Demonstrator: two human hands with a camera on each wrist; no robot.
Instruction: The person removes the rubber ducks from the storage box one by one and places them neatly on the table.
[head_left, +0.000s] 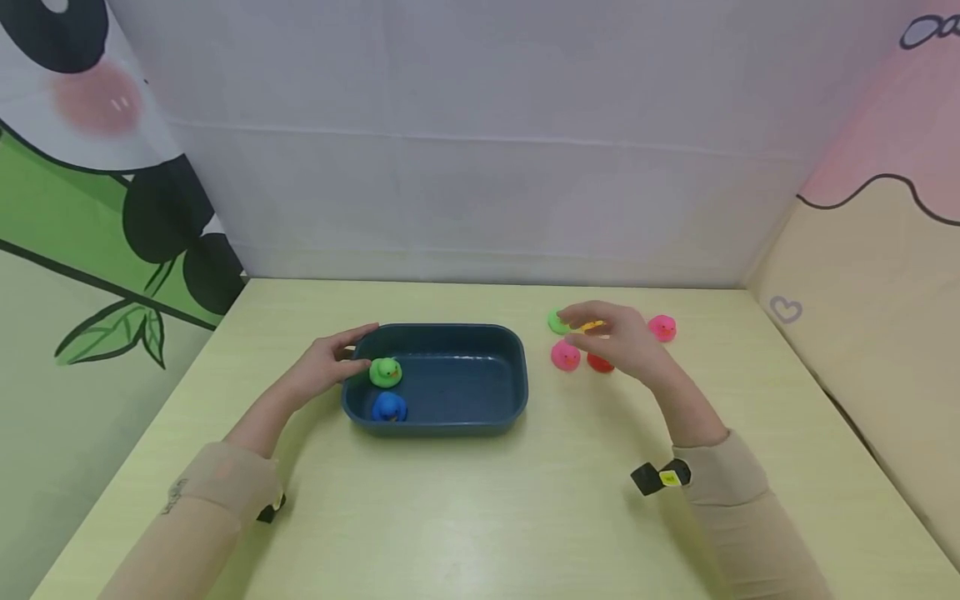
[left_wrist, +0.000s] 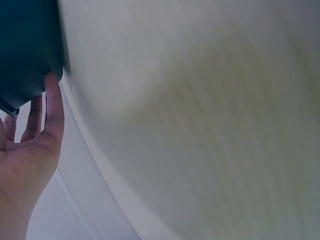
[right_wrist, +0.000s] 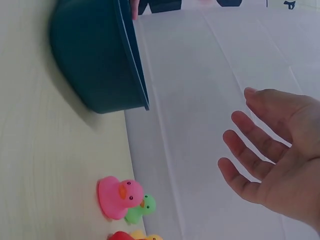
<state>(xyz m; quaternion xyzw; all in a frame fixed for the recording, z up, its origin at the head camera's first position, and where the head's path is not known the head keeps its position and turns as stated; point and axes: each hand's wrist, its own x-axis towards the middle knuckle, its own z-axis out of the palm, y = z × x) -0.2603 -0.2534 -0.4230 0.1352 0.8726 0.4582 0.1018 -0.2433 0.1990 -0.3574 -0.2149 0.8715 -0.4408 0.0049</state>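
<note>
Head view: left hand [head_left: 326, 364] grips blue tray [head_left: 457, 387]; right hand [head_left: 628, 335] is wide, empty — brushing could topple crowded pink rubber duck [head_left: 564, 357].

You can pass across the counter [head_left: 465, 517] in the head view's lower middle; the walled tray [head_left: 457, 387] blocks the centre, and right of centre a pink duck [head_left: 566, 357] and red duck [head_left: 600, 365] crowd your right hand [head_left: 628, 337].

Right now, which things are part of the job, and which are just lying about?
Probably the job: left hand gripping the dark blue tub; green duck and blue duck inside; right hand; pink duck; red duck; yellow duck; another green duck; another pink duck.

Just around: table; wrist gadget; wall drawing; backdrop.
</note>
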